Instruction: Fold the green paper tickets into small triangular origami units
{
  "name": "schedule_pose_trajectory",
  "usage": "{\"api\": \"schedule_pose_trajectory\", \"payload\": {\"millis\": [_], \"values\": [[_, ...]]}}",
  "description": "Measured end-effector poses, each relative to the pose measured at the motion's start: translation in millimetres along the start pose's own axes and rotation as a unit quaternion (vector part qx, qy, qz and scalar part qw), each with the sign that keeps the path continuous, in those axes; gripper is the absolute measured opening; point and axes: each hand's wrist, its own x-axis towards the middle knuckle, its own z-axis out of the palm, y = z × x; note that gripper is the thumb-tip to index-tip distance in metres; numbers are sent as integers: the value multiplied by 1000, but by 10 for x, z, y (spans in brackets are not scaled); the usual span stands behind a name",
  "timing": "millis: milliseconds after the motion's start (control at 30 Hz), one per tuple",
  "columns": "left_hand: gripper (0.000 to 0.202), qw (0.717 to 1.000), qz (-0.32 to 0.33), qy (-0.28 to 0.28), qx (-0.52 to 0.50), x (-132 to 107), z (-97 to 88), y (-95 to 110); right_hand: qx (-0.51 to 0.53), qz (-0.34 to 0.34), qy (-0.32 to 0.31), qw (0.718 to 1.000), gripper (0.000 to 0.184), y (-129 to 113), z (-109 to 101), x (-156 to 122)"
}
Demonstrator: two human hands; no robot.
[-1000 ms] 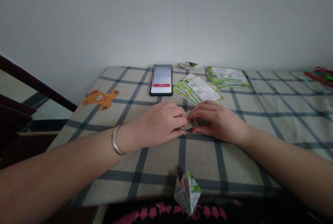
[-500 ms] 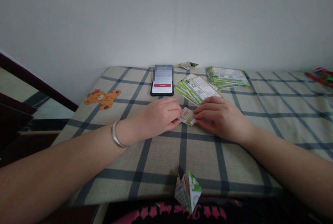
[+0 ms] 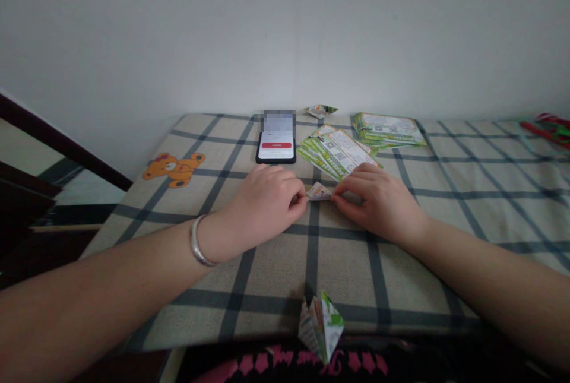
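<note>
Thumb and fingertips of the left hand [image 3: 271, 199] are pinched on the 9 o'clock corner of the paper [image 3: 319, 192]; its 3 o'clock corner is pinched likewise by the right hand [image 3: 378, 199]. Where a flat square was shown half a second ago, a low triangle is now held at mid-table, its peak toward 12 o'clock: by appearances a diagonal fold has been made, its crease perhaps not yet pressed sharp. The left wrist is circled by a smooth silvery bracelet [image 3: 196, 243].

Seen from the paper, glossy green-and-white cards [image 3: 345, 148] are fanned at 1 o'clock, with a squared stack [image 3: 392, 127] at 2. A flat, black-rimmed phone [image 3: 276, 148] is laid at 11. A pointed, many-faceted figure [image 3: 333, 326] is seen at 6, a flatter boat-like one [image 3: 320, 111] at 12. All is backed by woven checked cloth [image 3: 280, 276], slightly rumpled toward 3.
</note>
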Motion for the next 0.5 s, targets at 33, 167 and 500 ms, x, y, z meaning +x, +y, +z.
{"api": "schedule_pose_trajectory", "payload": {"millis": [33, 167, 500], "values": [[16, 1000, -7, -1, -9, 2, 7, -5, 5, 5, 10, 1000, 11, 6, 11, -4], [17, 999, -32, -11, -40, 12, 22, -18, 34, 16, 22, 999, 13, 33, 48, -11], [23, 994, -56, -50, -83, 80, 38, -118, 68, 55, 26, 996, 11, 57, 110, 23]]}}
